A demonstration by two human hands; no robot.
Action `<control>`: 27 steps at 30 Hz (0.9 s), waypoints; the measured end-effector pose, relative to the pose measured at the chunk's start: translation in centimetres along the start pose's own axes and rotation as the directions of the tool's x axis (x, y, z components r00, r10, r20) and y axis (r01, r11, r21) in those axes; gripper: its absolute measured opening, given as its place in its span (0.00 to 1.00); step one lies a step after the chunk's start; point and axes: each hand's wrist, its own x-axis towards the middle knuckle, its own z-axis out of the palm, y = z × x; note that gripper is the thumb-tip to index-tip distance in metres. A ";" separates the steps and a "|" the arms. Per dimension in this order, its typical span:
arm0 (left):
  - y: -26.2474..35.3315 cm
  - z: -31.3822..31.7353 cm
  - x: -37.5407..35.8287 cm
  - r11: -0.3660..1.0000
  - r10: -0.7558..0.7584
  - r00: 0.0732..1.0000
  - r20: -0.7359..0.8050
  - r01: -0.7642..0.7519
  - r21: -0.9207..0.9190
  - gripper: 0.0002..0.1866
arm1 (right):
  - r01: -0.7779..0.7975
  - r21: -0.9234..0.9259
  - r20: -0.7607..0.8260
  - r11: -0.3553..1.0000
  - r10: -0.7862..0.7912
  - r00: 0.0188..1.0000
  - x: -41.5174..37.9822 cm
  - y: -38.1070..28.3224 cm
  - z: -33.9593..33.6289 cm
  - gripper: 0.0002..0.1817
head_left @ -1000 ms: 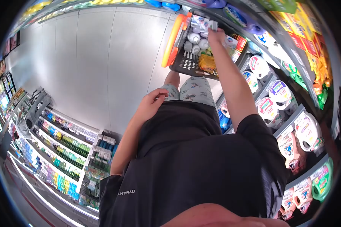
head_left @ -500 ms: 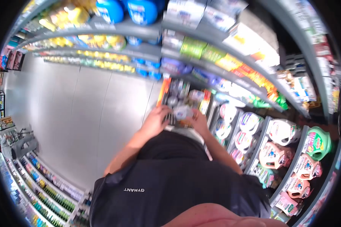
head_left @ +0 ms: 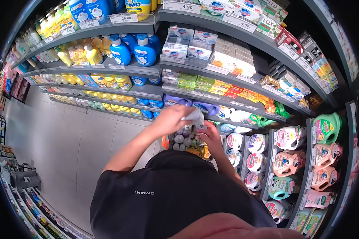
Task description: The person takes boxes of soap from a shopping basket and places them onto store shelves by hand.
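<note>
A small white box (head_left: 195,116) is held up in front of my chest, over a container of goods (head_left: 183,141). My left hand (head_left: 173,118) grips the box from the left, fingers closed round its upper edge. Beside its lower right side is my right hand (head_left: 210,134), with its fingers bent near the box; whether they press on it is hard to make out. Below the hands, the container holds several pale round-topped items and some yellow packs.
Shelves of boxed soap (head_left: 187,49) and blue pump bottles (head_left: 144,51) rise ahead. Detergent bottles (head_left: 289,162) line the shelf at the right. Grey floor (head_left: 71,135) stretches to the left, with a grey cart (head_left: 24,177) at the far left.
Both hands have risen out of the container's area toward the shelves, with the white box now lifted. The view has shifted, showing more of the shelves, and is sharper.
</note>
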 end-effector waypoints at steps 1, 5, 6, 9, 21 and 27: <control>0.3 -2.2 1.3 0.999 0.043 0.996 -0.080 -0.042 0.018 0.27 | -0.013 0.003 -0.017 1.000 0.013 1.000 -0.1 0.2 -0.5 0.33; 4.0 -12.6 6.6 0.998 0.003 0.925 -0.381 0.024 0.066 0.26 | -0.008 0.055 -0.058 0.998 0.011 0.998 -0.9 0.6 -1.1 0.33; 4.3 -14.7 7.9 0.988 0.077 0.882 -0.465 -0.004 0.156 0.25 | -0.007 0.063 -0.058 0.998 0.011 0.998 -1.0 0.8 -1.3 0.34; 4.6 -20.2 12.1 0.834 0.425 0.705 -0.568 -0.060 0.549 0.24 | 0.016 0.099 -0.035 0.995 -0.012 0.999 -1.4 1.8 -1.5 0.34; 1.8 -27.6 20.6 0.828 0.252 0.919 -0.304 -0.042 0.559 0.21 | -0.003 0.110 -0.009 0.994 0.004 1.000 -2.4 1.9 -1.0 0.29; 2.3 -26.0 20.7 0.894 -0.123 0.833 -0.539 0.329 0.305 0.26 | -0.024 0.096 0.018 0.995 0.022 1.000 -2.5 1.6 -0.9 0.28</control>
